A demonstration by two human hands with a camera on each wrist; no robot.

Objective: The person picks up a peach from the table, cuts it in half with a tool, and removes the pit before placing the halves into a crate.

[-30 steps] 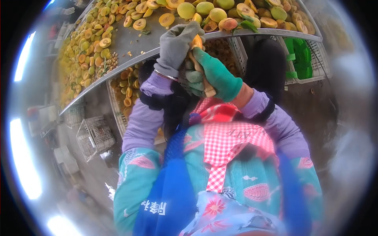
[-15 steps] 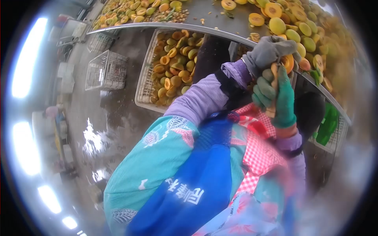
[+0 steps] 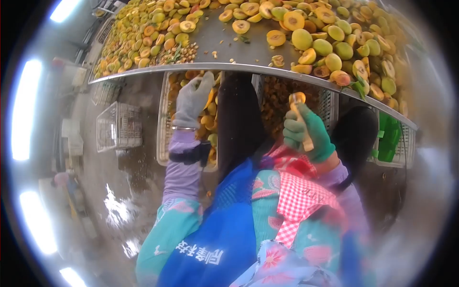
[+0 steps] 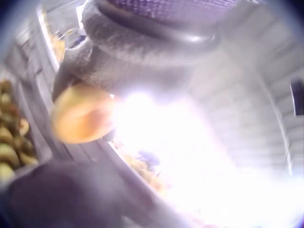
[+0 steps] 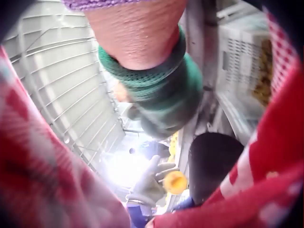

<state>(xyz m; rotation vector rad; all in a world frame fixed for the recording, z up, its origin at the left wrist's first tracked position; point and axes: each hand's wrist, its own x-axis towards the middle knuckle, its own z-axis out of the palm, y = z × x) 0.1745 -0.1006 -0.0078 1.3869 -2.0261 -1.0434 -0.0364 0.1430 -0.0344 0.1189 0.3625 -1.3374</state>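
Note:
My left hand, in a grey glove, is over a white crate of cut fruit, its fingers loosely spread. A hollow orange stone-fruit half is right beside the palm, blurred in the left wrist view. In the right wrist view the same half shows next to the fingers, which are not closed round it. Above the lap, my right hand, in a green glove, grips a wooden-handled pitting tool. Its rounded head, orange and metallic, points up past the fist. The glove hides part of the handle.
A metal table with a raised front edge bears halved and whole fruit and a pile of loose pits. Between the knees stands a crate of brownish scraps. A green item lies in a crate at right; another crate stands left.
The hands were together at the table edge on a fruit with the tool. They have parted: the left moved left over the crate with the half, the right drew back with the tool.

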